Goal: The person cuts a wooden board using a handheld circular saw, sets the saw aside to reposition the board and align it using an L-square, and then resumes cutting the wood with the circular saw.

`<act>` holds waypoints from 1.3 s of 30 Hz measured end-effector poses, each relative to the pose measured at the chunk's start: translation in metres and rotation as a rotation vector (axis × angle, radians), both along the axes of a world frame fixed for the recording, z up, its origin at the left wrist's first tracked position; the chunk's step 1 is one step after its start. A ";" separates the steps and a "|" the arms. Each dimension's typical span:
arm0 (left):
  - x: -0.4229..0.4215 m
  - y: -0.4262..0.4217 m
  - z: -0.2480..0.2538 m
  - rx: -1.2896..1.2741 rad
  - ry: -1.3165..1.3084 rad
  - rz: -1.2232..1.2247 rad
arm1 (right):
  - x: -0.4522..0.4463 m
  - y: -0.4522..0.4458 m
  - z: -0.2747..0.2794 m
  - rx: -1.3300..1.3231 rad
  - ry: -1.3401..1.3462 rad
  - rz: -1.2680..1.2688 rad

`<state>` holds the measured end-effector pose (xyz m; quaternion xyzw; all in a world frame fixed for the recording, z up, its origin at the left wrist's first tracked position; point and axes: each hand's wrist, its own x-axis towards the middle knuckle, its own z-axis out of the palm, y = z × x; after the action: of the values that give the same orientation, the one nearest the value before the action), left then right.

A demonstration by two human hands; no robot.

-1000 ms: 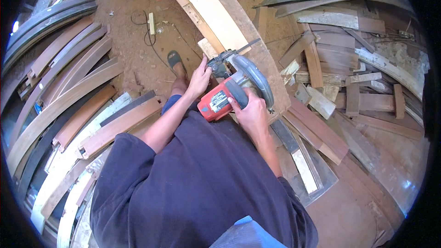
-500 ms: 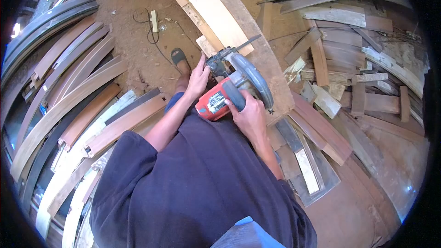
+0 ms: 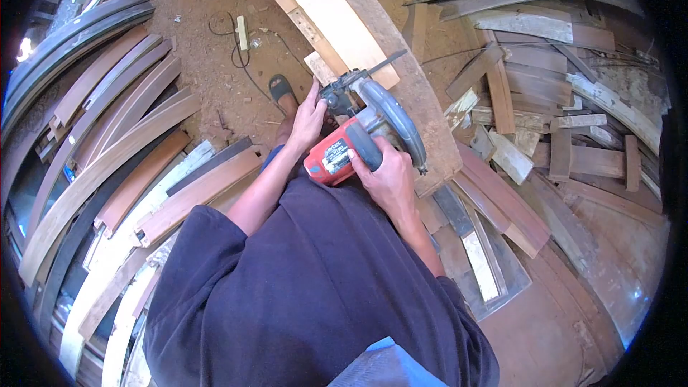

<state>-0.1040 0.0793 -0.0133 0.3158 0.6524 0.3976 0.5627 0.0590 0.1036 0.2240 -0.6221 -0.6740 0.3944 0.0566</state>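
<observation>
A red circular saw (image 3: 326, 161) with a grey curved blade guard rests at the near end of a pale board (image 3: 340, 18). My right hand (image 3: 390, 175) is wrapped round the saw's dark rear handle. At the front left of the saw, my left hand (image 3: 308, 120) grips its base, thumb on top; some of its fingertips are hidden underneath. The pale board lies on a worn wooden bench (image 3: 433, 129), alongside a narrower strip (image 3: 315, 36). A short light wood piece (image 3: 318, 66) sits by my left fingertips. The blade itself is hidden.
Curved timber pieces (image 3: 107, 150) are stacked on the left. Wood offcuts (image 3: 512, 154) lie heaped on the right. On the dirt floor, a pale power strip (image 3: 242, 33) has a dark cord, which runs near my sandalled foot (image 3: 282, 89).
The view has shifted very slightly. Both hands stay on the saw, and the saw keeps nearly the same place on the board.
</observation>
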 end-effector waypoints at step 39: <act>-0.006 0.006 0.006 0.033 0.027 0.013 | -0.003 0.002 -0.001 0.020 0.031 0.000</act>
<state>-0.1104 0.0855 -0.0073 0.3262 0.6552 0.4078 0.5458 0.0559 0.1061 0.2231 -0.6155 -0.6768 0.3972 0.0734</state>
